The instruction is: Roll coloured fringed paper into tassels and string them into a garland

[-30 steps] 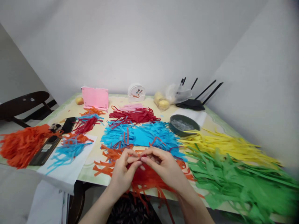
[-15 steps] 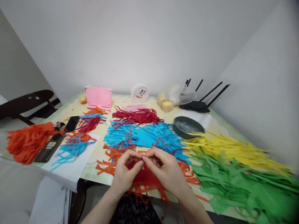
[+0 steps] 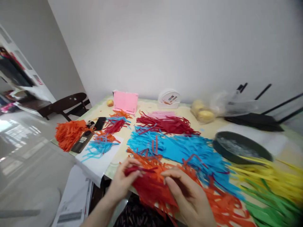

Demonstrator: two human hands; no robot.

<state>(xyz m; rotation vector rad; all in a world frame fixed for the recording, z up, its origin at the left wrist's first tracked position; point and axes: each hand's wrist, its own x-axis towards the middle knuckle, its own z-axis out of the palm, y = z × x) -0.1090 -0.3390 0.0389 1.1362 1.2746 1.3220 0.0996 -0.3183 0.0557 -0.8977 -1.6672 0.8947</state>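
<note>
My left hand (image 3: 123, 181) pinches the end of a dark red paper strip (image 3: 139, 170) at the table's near edge. My right hand (image 3: 189, 197) lies just right of it on a heap of red cut paper (image 3: 153, 192), fingers curled and pointing left toward the strip; whether it grips any paper I cannot tell. Under and around the red heap lie orange strips (image 3: 220, 205). Behind them spreads a blue fringed sheet (image 3: 180, 149), with dark red strips (image 3: 168, 124) further back.
Yellow strips (image 3: 267, 176) and green strips (image 3: 272, 209) lie at the right, a dark bowl (image 3: 241, 151) behind them. Left: an orange heap (image 3: 68, 134), a phone (image 3: 81, 142), white paper (image 3: 99, 160). At the back stand a pink box (image 3: 125, 101) and bagged fruit (image 3: 203, 114). A chair (image 3: 68, 102) stands beyond the left edge.
The view has swung left and dipped closer. My hands have parted: the left now draws a dark red strip leftward, the right has dropped onto the red heap.
</note>
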